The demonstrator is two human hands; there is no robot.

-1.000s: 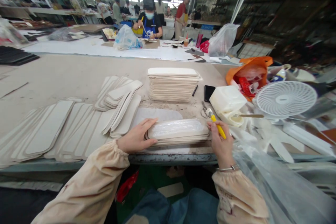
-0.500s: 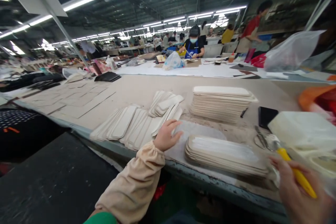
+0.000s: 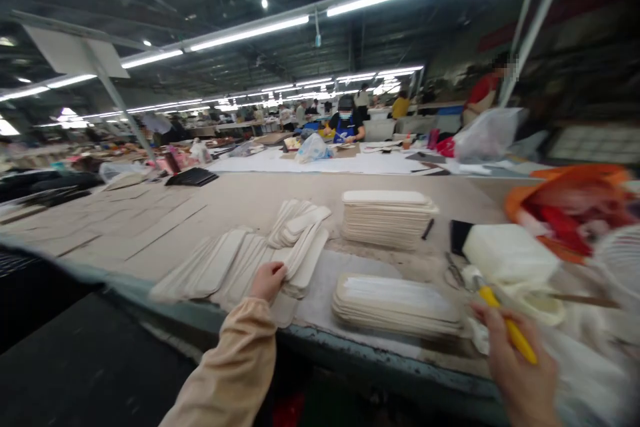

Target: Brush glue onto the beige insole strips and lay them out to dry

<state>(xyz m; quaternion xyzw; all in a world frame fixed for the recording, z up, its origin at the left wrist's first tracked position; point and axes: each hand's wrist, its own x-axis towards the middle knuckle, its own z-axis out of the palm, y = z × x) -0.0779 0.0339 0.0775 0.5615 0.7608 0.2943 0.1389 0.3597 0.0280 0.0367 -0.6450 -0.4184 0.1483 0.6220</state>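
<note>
Head view: my left hand (image 3: 269, 280) curls onto fanned insoles (image 3: 300, 260), centre frame; thin, light, bendy, pinch an edge. Right hand (image 3: 520, 373) grips brush (image 3: 505, 323).

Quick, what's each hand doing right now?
Left hand: fingers curled on the fanned flat pieces.
Right hand: closed around a yellow-handled brush.

Tall stack of pieces (image 3: 387, 215), black phone (image 3: 459, 236), orange bag (image 3: 565, 200).
</note>
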